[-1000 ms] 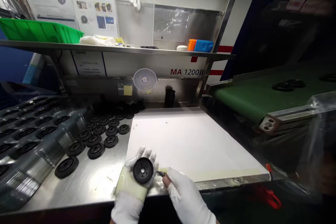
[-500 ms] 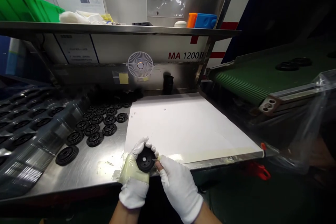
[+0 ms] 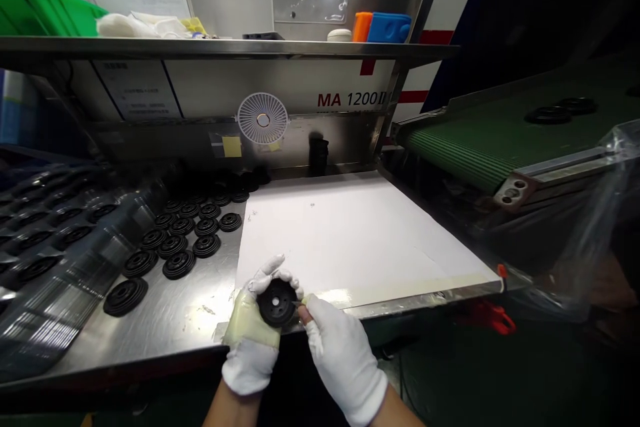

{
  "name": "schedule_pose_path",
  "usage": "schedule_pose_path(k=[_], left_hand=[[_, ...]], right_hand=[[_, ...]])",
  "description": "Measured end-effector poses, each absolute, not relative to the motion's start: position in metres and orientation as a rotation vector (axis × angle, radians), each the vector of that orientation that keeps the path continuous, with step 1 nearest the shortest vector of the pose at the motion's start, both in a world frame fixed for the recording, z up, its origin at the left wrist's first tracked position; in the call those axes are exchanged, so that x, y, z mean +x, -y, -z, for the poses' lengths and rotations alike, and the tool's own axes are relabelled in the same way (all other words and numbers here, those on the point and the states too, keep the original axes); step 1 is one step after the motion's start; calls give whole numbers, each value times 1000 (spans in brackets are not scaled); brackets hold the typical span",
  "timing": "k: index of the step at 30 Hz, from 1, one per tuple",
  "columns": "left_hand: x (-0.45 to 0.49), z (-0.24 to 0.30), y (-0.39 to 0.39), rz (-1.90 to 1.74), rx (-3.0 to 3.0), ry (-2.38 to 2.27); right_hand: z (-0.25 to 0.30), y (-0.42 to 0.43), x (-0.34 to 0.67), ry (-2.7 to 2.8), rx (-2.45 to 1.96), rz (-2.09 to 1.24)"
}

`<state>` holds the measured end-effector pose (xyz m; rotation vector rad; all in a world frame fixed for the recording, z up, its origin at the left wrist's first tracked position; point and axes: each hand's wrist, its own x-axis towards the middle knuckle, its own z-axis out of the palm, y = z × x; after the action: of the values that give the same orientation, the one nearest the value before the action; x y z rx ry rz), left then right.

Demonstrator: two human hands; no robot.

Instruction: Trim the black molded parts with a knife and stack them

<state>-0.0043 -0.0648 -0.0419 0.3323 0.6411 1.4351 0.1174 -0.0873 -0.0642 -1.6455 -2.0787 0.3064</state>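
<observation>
I see my left hand (image 3: 253,321) cupping a black disc (image 3: 270,311) by the desk's (image 3: 165,320) front edge | right hand (image 3: 343,353) pinching a thin tool (image 3: 297,304) at its rim | disc seemingly mid-work | loose discs (image 3: 179,264): done or waiting, can't tell

Black discs (image 3: 173,246) on metal bench (image 3: 155,320)

1 black disc (image 3: 277,311) in left fingers (image 3: 287,275), right fingers (image 3: 305,315) beside.
</observation>
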Motion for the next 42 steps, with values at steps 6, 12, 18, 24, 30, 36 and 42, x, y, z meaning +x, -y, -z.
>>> schedule_pose_path(k=[6, 12, 18, 24, 30, 36, 42], left_hand=[[3, 49, 56, -1524, 246, -596], [3, 49, 54, -1613, 259, -571], [-8, 49, 60, -1378, 309, -596], [-3, 53, 55, -1484, 201, -569], [1, 57, 57, -1640, 285, -625], [-8, 54, 65, -1398, 281, -573], [-1, 59, 56, -1539, 190, -491]], right_hand=[[72, 94, 109, 2031, -1654, -260], [68, 97, 100, 2021, -1586, -322], [68, 94, 105, 2039, -1585, -330], [74, 95, 104, 1999, -1610, -286], [78, 99, 95, 1977, -1569, -282], [78, 95, 108, 1973, -1582, -334], [82, 106, 98, 1946, -1578, -274]])
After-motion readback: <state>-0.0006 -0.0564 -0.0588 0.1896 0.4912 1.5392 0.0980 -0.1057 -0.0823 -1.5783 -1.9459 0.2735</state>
